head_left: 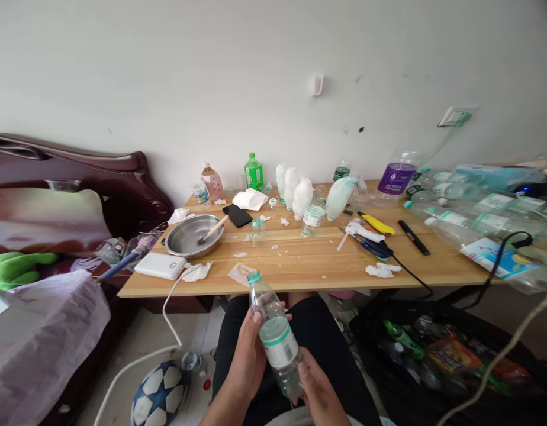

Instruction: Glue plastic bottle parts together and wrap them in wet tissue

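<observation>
Clear plastic bottle (276, 334) (teal cap on, pale green label) held over lap, below near edge of wooden table (300, 260). Left hand (247, 355) wraps its middle; right hand (315, 387) cups its base

Both hands, the left hand (247, 358) and the right hand (318, 393), are bare, as are the forearms. The legs wear black trousers (318, 331). A pale hem, possibly a shirt, shows at the bottom edge.
</observation>
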Motion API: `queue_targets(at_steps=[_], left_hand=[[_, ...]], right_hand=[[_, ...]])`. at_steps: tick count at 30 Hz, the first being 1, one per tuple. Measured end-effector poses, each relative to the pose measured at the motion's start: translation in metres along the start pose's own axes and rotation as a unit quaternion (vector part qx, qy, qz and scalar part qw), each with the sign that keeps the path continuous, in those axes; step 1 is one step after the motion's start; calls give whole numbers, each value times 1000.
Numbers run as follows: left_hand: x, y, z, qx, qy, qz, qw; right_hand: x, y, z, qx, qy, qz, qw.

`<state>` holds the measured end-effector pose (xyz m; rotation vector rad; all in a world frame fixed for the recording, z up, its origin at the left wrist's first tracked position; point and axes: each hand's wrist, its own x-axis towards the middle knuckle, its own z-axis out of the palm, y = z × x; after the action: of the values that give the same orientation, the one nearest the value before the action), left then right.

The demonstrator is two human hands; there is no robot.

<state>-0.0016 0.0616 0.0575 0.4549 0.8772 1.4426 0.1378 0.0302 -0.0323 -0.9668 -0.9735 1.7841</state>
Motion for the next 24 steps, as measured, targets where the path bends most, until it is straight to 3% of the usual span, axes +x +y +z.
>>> queue_targets(at_steps=[4,18,24], left_hand=[[1,2,3,11,10,12,1000],[3,-3,-2,13,18,30,999],[3,-11,-6,35,19,37,999]], right_hand=[[1,-2,-1,-16,8,-48,999],[5,18,-6,2,40,-114,993],[1,11,5,-19,137,-124,983]])
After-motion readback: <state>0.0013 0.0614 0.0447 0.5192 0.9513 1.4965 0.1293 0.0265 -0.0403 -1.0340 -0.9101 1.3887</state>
